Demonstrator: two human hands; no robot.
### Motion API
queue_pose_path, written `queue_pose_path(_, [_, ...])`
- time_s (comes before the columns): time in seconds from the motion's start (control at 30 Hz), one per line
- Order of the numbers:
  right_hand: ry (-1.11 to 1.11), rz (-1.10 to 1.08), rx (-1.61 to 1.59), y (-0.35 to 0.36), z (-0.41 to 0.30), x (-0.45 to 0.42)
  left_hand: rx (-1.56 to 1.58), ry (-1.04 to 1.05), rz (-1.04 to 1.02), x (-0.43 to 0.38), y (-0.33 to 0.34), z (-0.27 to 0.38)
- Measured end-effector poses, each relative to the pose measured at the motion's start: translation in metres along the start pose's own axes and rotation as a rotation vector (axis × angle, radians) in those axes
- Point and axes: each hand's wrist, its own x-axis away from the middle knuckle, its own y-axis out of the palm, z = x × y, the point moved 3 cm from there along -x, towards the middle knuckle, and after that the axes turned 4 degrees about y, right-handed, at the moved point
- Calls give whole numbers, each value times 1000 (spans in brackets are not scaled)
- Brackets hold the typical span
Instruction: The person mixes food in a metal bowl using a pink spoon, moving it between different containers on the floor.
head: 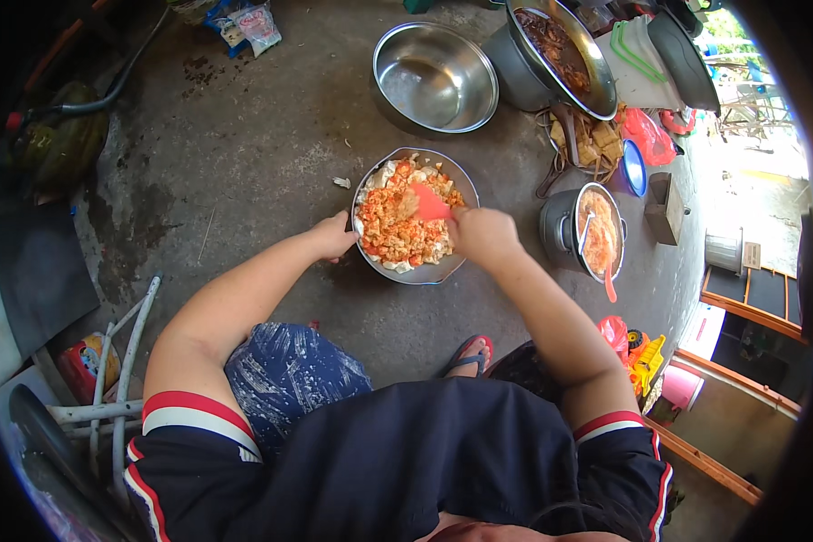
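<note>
A round metal basin [455, 271] on the concrete floor holds white chunks mixed with an orange-red crumbly food [396, 230]. My left hand [335, 237] grips its left rim. In my right hand [486, 234] is a spatula with a red-orange blade [428, 202], which rests on the food; the handle is hidden by my fingers. Right of the basin stands a metal pot [557, 227] of pale orange mash, with a metal utensil and an orange-handled one in it. An empty-looking stainless steel bowl [433, 85] sits beyond the basin.
A wide bowl of dark, saucy food [555, 51] rests on a grey pot [515, 74] at the upper right. Woven leaf parcels [596, 143], a blue-rimmed tub [634, 168] and a grey block [664, 209] are below it. My sandalled foot [473, 357] is near the basin.
</note>
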Motion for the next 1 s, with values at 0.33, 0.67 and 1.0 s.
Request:
queue_pose_path(0.33, [-342, 38, 190, 17, -31, -65, -38, 94, 76, -10, -7, 2])
queue_pose_path(0.67, [-229, 27, 293, 57, 3, 0, -216, 154, 25, -12, -16, 14])
queue_pose_path(1.0, [-64, -44, -131, 28, -15, 4, -230, 140, 46, -5, -22, 6])
